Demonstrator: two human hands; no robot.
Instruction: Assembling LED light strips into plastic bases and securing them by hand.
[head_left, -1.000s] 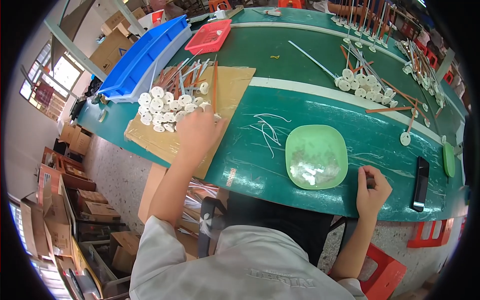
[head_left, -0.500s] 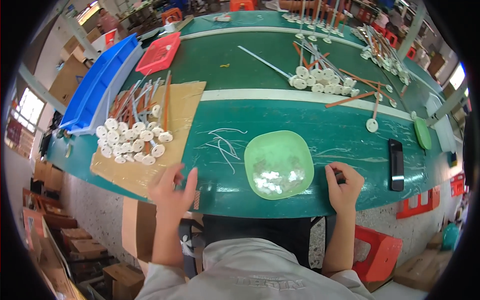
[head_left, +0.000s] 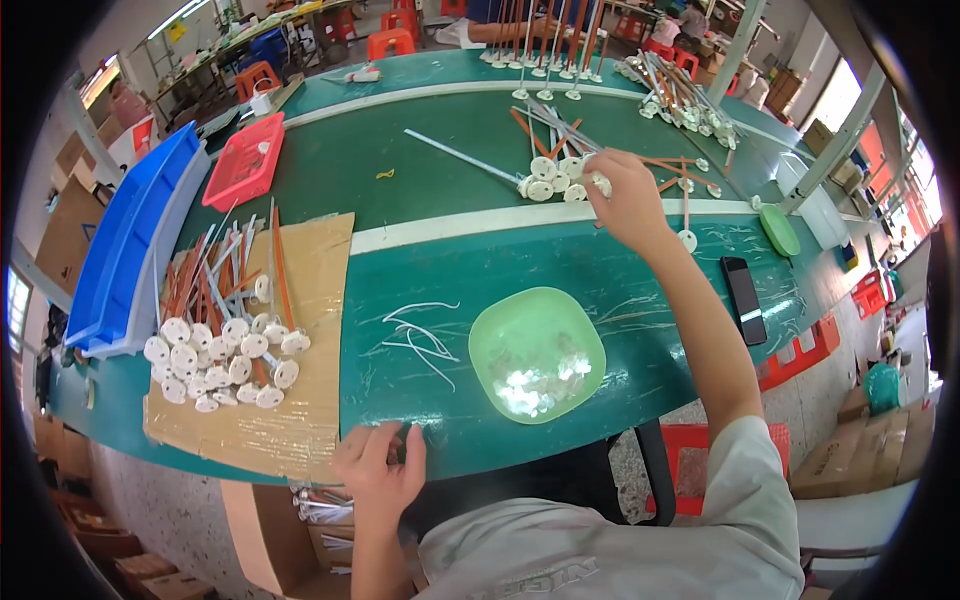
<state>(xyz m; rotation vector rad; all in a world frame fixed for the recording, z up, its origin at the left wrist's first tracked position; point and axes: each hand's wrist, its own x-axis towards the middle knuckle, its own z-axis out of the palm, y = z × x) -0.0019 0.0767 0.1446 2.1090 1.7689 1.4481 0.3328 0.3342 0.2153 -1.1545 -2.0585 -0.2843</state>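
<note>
The right hand closes on white-disc rods mid-bench; the left hand, curled and empty, grips the near edge beside a green bowl.

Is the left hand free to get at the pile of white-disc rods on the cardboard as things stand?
Probably yes. The left hand rests at the table's near edge, right beside the cardboard sheet. The white-disc rods lie just ahead, and nothing stands between. The right hand is far off.
</note>
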